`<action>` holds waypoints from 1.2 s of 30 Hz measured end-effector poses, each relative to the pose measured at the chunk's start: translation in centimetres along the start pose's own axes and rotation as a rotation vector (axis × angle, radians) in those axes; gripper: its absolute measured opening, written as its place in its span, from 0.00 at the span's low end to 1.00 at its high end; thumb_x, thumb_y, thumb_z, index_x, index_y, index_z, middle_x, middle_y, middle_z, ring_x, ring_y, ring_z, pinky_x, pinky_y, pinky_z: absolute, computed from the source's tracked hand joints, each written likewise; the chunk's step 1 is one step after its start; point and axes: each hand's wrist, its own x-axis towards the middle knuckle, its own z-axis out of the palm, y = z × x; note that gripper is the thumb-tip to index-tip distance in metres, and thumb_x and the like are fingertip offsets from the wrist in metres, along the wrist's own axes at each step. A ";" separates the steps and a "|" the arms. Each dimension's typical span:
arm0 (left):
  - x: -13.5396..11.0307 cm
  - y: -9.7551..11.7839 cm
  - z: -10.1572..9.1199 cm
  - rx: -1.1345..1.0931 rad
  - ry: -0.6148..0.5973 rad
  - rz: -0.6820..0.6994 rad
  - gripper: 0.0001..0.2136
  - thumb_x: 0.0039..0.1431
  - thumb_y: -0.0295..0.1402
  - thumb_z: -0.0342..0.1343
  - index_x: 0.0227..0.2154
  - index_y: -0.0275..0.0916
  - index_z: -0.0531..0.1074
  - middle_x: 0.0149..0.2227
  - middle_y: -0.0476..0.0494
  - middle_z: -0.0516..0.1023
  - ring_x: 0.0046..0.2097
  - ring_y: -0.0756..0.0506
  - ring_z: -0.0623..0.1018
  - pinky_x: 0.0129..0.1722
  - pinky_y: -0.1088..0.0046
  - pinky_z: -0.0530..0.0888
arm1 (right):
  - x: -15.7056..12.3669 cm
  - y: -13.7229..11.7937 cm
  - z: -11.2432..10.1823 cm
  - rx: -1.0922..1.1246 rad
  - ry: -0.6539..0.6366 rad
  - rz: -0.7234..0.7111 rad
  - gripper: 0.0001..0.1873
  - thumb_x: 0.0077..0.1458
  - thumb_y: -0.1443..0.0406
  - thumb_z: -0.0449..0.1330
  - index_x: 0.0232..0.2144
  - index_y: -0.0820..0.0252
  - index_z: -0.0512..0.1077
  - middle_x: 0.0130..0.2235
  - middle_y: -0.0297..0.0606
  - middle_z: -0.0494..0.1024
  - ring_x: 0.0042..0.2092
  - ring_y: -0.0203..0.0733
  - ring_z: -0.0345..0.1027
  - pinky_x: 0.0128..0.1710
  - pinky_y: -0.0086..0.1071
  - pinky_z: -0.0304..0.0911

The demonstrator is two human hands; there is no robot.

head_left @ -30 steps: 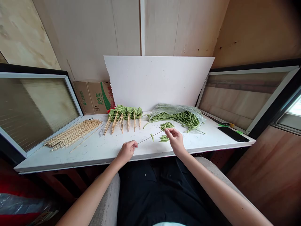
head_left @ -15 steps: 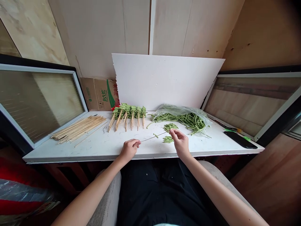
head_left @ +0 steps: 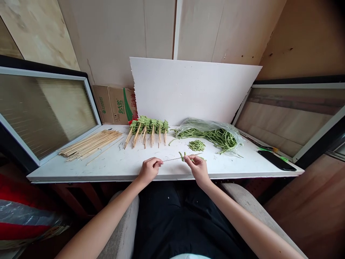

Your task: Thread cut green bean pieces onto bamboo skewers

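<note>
The white desk (head_left: 231, 166) carries everything in use; read its clock from the front middle, with 12 at the far edge. A white board (head_left: 195, 90) leans upright at 12 o'clock. Between 1 and 2 lie the uncut long beans (head_left: 225, 141), partly under a clear plastic bag (head_left: 198, 123), a large share of the supply by the look of it. Between 9 and 10 spreads a broad fan of bare skewers (head_left: 91, 145), plenty unused. At 11 the loaded skewers (head_left: 149, 126) are stacked in rows, handles toward the person; these look finished, though overlap prevents a count.

Nearer, the left hand (head_left: 149, 169) has its fingers closed on one end of the held skewer (head_left: 171, 159), and the right hand (head_left: 199, 172) has its fingers pinched narrowly near the middle. At 2 o'clock sits a heap of cut bean pieces (head_left: 196, 145), ready cut; more pieces are partly hidden behind the right hand. The held skewer seems barely begun: one bean piece (head_left: 181, 157) crosses it, and a second appears caught at the right fingertips. Most of its length looks bare.
</note>
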 end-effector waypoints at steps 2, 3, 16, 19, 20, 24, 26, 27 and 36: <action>-0.1 0.0 0.0 0.008 0.023 0.021 0.10 0.65 0.23 0.56 0.33 0.38 0.81 0.31 0.45 0.84 0.31 0.48 0.81 0.35 0.73 0.78 | 0.0 -0.1 -0.1 -0.007 -0.014 0.002 0.20 0.53 0.47 0.73 0.28 0.57 0.80 0.35 0.43 0.83 0.39 0.48 0.75 0.40 0.39 0.69; -0.1 0.0 0.0 0.008 0.028 0.023 0.10 0.65 0.23 0.56 0.33 0.39 0.81 0.32 0.45 0.84 0.32 0.48 0.82 0.35 0.73 0.78 | 0.0 -0.1 0.0 -0.009 -0.020 0.001 0.20 0.52 0.47 0.73 0.28 0.57 0.80 0.36 0.43 0.83 0.40 0.49 0.76 0.41 0.39 0.69; 0.2 0.1 0.0 0.013 0.022 -0.157 0.08 0.68 0.28 0.55 0.34 0.39 0.78 0.27 0.48 0.80 0.25 0.50 0.77 0.27 0.76 0.73 | 4.5 1.4 -5.3 -0.345 -0.262 -0.229 0.18 0.64 0.50 0.64 0.47 0.54 0.83 0.46 0.45 0.83 0.47 0.53 0.76 0.43 0.43 0.72; 0.1 0.1 0.1 0.020 0.018 -0.155 0.08 0.69 0.30 0.55 0.34 0.40 0.78 0.28 0.48 0.80 0.26 0.50 0.78 0.28 0.76 0.73 | 6.1 1.7 -8.4 -0.692 -0.231 -0.362 0.17 0.69 0.54 0.57 0.47 0.53 0.84 0.44 0.47 0.83 0.48 0.57 0.72 0.46 0.48 0.70; 0.1 0.1 0.1 0.025 0.014 -0.144 0.08 0.69 0.30 0.55 0.34 0.40 0.78 0.28 0.48 0.80 0.27 0.49 0.78 0.28 0.76 0.74 | 6.4 2.1 -9.2 -0.791 -0.220 -0.382 0.18 0.70 0.56 0.55 0.47 0.54 0.84 0.44 0.47 0.83 0.48 0.57 0.71 0.47 0.49 0.69; 0.0 0.3 0.1 0.057 0.006 -0.086 0.09 0.70 0.29 0.54 0.34 0.40 0.78 0.28 0.48 0.80 0.29 0.49 0.79 0.29 0.75 0.74 | 7.0 4.1 -10.8 -1.072 -0.210 -0.356 0.18 0.69 0.61 0.55 0.50 0.56 0.83 0.48 0.50 0.82 0.49 0.60 0.68 0.51 0.50 0.67; 0.1 0.4 0.1 0.067 0.003 -0.064 0.09 0.69 0.28 0.54 0.34 0.40 0.78 0.28 0.48 0.80 0.29 0.48 0.79 0.30 0.75 0.74 | 6.9 4.8 -10.8 -1.164 -0.229 -0.310 0.17 0.69 0.62 0.55 0.50 0.55 0.83 0.49 0.50 0.82 0.51 0.60 0.68 0.51 0.48 0.66; 0.1 0.4 0.1 0.071 0.003 -0.056 0.10 0.69 0.28 0.54 0.34 0.40 0.79 0.28 0.48 0.80 0.29 0.48 0.79 0.30 0.74 0.74 | 6.8 5.0 -10.8 -1.196 -0.234 -0.283 0.17 0.69 0.62 0.55 0.49 0.55 0.83 0.50 0.50 0.82 0.52 0.59 0.68 0.51 0.47 0.66; -0.1 0.1 0.1 0.107 -0.011 -0.008 0.09 0.71 0.29 0.53 0.36 0.40 0.78 0.29 0.47 0.81 0.31 0.48 0.80 0.33 0.73 0.75 | 6.9 5.6 -10.7 -0.975 -0.163 -0.266 0.12 0.61 0.67 0.59 0.41 0.54 0.82 0.41 0.44 0.85 0.49 0.57 0.69 0.50 0.47 0.66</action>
